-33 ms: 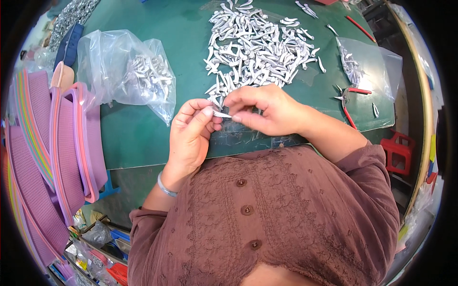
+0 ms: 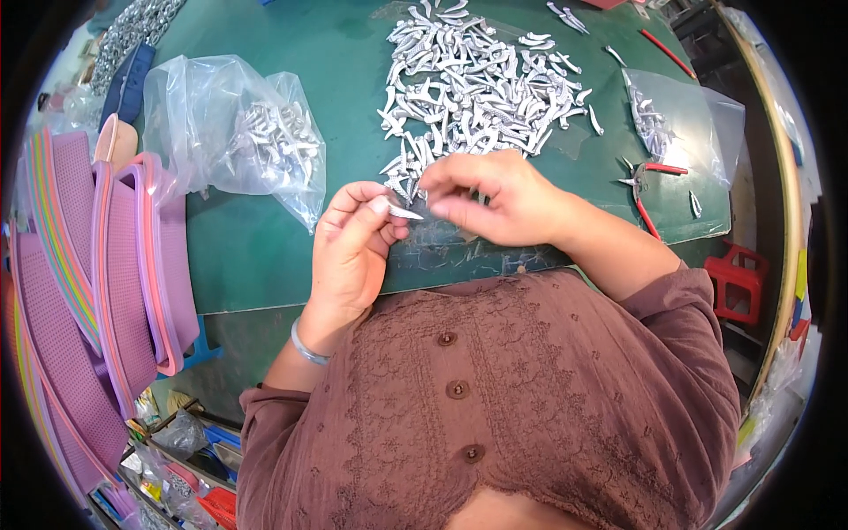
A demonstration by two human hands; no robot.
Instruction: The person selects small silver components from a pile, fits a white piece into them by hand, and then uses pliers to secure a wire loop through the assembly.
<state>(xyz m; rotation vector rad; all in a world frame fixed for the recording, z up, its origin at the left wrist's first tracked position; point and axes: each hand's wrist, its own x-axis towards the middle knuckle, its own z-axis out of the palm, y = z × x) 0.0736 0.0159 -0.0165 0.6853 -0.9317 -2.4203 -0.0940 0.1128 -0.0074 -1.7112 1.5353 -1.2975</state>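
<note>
Between its thumb and fingers my left hand (image 2: 352,234) pinches a small silver horn-shaped piece (image 2: 405,213), its pointed tip turned to the right. Just right of that tip is my right hand (image 2: 495,196), thumb and forefinger apart; its fingertips are slightly blurred and I see nothing between them. Beyond both hands a large heap of similar silver horn-shaped pieces (image 2: 481,88) spreads over the green table (image 2: 265,274). The heap's near edge comes close to my right fingers.
Left of the heap lies a clear plastic bag (image 2: 199,115) holding more pieces. On the right are another plastic bag (image 2: 698,124), red-handled pliers (image 2: 649,181) and a red stick (image 2: 667,53). Purple baskets (image 2: 115,265) stand at the left, a red stool (image 2: 738,283) at the right.
My right hand has drawn slightly away from the piece's tip. My left hand has shifted a little left, still holding the piece.
</note>
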